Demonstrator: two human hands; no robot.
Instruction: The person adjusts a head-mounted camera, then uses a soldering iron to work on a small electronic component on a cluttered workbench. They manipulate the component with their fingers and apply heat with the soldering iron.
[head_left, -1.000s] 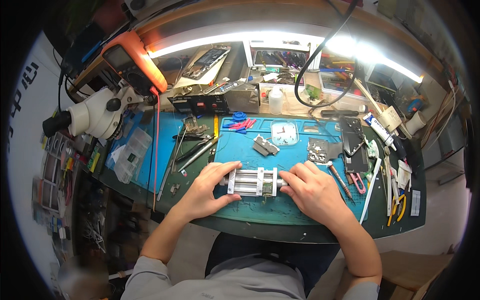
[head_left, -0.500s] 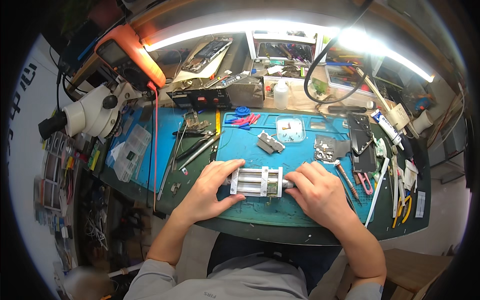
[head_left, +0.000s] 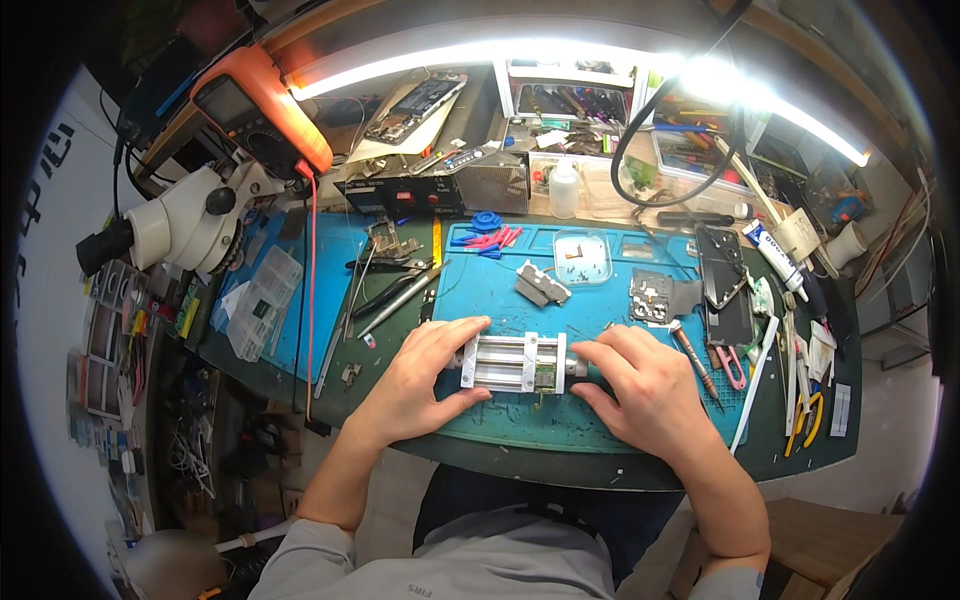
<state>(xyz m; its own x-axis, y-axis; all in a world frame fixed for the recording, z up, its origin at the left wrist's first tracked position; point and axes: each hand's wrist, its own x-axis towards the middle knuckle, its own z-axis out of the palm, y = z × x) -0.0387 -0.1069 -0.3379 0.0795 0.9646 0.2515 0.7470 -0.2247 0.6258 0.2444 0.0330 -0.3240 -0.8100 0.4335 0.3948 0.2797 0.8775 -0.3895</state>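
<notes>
A small metal clamp fixture (head_left: 500, 365) with two rails and a sliding crossbar lies on the blue work mat (head_left: 500, 424) in front of me. A little green circuit board (head_left: 545, 377) sits between its crossbar and right end plate. My left hand (head_left: 408, 385) is closed round the fixture's left end, thumb at the near side and fingers at the far side. Around the round knob (head_left: 576, 367) at the right end, my right hand (head_left: 645, 390) has its thumb and index finger spread, with a gap showing between them.
Beyond the fixture lie a grey metal part (head_left: 541, 285) and a clear tray (head_left: 582, 258). Tweezers and a grey pen-like tool (head_left: 400, 300) are at left. To the right are a phone frame (head_left: 721, 265), a brown-handled tool (head_left: 694, 360) and yellow-handled pliers (head_left: 812, 420). A white microscope (head_left: 185, 225) stands far left.
My right thumb and index finger have come apart from their pinch on the knob, baring more of it. The left hand and the fixture stay in place.
</notes>
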